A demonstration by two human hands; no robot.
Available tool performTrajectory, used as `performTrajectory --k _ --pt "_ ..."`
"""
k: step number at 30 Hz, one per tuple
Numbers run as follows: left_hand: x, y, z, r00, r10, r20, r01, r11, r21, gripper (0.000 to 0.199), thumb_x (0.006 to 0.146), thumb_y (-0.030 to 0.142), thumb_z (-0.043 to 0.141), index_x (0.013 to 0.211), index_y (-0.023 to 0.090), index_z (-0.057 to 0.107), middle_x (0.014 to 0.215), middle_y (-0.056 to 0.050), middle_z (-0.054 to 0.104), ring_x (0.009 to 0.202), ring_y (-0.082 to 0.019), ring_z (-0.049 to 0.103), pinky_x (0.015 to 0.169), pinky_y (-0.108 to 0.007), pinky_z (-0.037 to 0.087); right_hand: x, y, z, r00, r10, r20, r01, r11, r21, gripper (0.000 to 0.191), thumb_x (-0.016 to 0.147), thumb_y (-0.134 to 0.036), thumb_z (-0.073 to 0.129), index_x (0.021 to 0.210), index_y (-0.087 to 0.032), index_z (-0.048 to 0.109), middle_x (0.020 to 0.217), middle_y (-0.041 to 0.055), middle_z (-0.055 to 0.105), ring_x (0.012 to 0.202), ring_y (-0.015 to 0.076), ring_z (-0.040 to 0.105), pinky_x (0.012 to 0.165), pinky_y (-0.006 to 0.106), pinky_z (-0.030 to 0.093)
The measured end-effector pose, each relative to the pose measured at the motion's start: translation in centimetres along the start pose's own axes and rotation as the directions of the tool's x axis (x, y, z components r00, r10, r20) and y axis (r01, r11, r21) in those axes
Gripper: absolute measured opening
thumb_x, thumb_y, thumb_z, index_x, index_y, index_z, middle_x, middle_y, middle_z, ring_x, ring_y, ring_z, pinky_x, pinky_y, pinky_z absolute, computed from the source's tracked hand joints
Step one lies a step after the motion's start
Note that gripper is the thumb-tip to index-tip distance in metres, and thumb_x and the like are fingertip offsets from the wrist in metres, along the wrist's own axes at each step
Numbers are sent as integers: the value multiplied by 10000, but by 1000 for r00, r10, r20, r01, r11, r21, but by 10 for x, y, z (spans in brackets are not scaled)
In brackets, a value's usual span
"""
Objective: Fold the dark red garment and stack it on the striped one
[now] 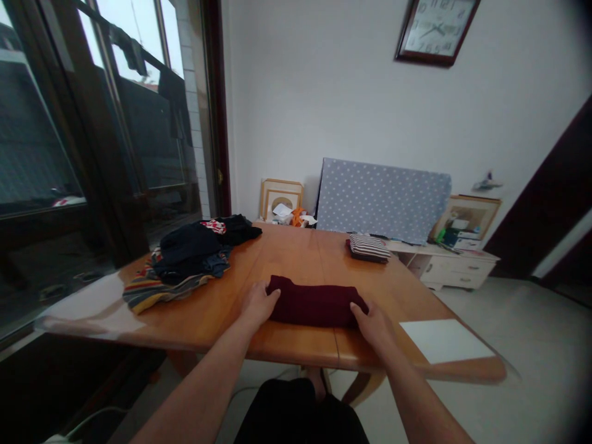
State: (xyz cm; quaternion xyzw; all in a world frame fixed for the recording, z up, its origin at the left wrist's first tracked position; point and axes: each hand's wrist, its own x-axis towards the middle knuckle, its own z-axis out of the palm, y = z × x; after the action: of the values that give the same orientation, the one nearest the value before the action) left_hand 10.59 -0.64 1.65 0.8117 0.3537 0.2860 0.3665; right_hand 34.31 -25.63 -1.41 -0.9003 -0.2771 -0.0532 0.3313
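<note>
A dark red piece of clothing [314, 304], folded into a long narrow bundle, lies near the front edge of the wooden table [287, 253]. My left hand [259, 303] grips its left end, thumb on top and fingers mostly hidden behind the cloth. At the right end, my right hand [372, 320] pinches a corner in the same way, the thumb showing above. What kind of garment it is cannot be made out.
A heap of dark and striped clothes [189, 253] covers the table's left side. Towards the back right sits a small folded stack with a striped top [369, 245]. A white sheet [446, 340] lies at the right front. Behind stands a low white cabinet [456, 269].
</note>
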Motion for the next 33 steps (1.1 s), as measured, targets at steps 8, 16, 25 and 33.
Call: performTrajectory --k 8,16,25,33 --pt "17 15 0 995 -59 76 67 992 -104 189 816 340 674 925 191 713 801 -60 739 853 -261 701 739 -350 521 14 -2 -10 999 27 -35 -23 993 113 508 880 -561 524 1138 -147 666 1063 150 731 981 276 688 853 363 489" --pt "25 9 1 1000 -22 -13 21 999 -39 423 853 294 637 1258 189 572 1118 -115 712 1057 -255 664 908 -371 494 12 0 12 996 11 -89 7 978 208 419 851 -366 548 1203 -160 643 1136 115 714 1048 247 665 930 357 490" --pt "9 28 5 928 362 83 -366 853 373 398 1007 332 353 1223 184 653 1259 -141 667 1205 -265 581 1101 -407 355 9 -51 -9 939 -309 -153 309 951 -26 466 977 -397 370 1234 -155 675 1245 138 683 1183 254 600 1080 381 399" --pt "11 15 32 860 368 354 -497 764 411 538 993 532 365 1388 228 567 1524 -123 484 1466 -293 335 1203 -514 160 5 -66 27 913 -355 201 390 904 -177 564 997 -469 375 1432 -151 539 1509 154 482 1465 300 342 1196 520 190"
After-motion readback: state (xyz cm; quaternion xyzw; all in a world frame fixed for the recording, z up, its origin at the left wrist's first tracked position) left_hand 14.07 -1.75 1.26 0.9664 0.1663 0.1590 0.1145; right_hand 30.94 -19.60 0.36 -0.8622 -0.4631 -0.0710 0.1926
